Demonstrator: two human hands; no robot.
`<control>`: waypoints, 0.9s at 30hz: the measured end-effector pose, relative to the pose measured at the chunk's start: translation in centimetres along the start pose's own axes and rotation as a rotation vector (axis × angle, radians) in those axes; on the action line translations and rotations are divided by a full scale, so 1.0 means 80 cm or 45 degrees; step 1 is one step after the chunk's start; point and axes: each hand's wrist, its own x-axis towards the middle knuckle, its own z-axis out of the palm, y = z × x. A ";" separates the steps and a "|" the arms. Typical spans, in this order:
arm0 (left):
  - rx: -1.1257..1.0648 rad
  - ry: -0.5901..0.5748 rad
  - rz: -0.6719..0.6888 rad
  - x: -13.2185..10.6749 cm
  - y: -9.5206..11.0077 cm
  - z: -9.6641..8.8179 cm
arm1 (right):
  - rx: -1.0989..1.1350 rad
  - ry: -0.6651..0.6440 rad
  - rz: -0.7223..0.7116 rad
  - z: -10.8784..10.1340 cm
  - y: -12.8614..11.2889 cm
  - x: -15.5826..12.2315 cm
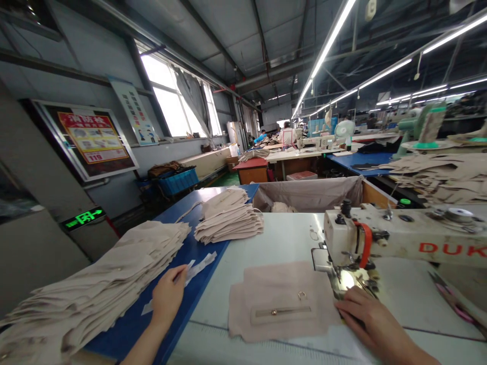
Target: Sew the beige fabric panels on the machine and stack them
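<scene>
My left hand [167,295] reaches out over the blue table and pinches a thin white label strip [192,271] lying there. My right hand [367,317] rests flat, fingers together, on the right edge of a beige fabric piece [281,299] with a zipper and a small metal ring. That piece lies on the white sewing table [289,235], just left of the needle of the white sewing machine [403,238].
A large pile of beige cut pieces [95,284] lies at the left on the blue table [198,289], a second stack [228,218] behind it. A fabric-lined bin [312,195] stands beyond the machine. More beige pieces [437,175] pile at the right. Other workstations fill the hall.
</scene>
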 end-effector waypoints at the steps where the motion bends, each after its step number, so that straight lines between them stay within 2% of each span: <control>1: -0.006 0.039 0.103 -0.004 0.011 0.002 | -0.010 -0.002 0.007 -0.001 -0.002 0.001; 4: -0.081 0.043 0.473 -0.023 0.061 0.020 | -0.042 0.027 0.011 -0.006 -0.006 0.006; 8: -0.309 -0.067 0.932 -0.075 0.163 0.067 | -0.108 0.048 0.006 -0.010 -0.006 0.010; 11: -0.470 -0.153 1.174 -0.119 0.241 0.104 | -0.172 0.029 0.001 -0.012 -0.005 0.011; 14: -0.517 -0.308 1.310 -0.146 0.293 0.136 | -0.191 0.026 0.003 -0.013 -0.005 0.011; 17: -0.472 -0.485 1.284 -0.153 0.309 0.154 | -0.194 0.031 -0.009 -0.012 -0.004 0.011; 21: -0.437 -0.630 1.266 -0.147 0.304 0.152 | -0.183 0.032 -0.023 -0.012 -0.001 0.012; 24: -0.398 -0.686 1.355 -0.141 0.304 0.144 | -0.173 0.035 -0.025 -0.012 -0.002 0.012; 27: -0.316 -0.672 1.478 -0.137 0.307 0.142 | -0.167 0.037 -0.030 -0.012 -0.002 0.012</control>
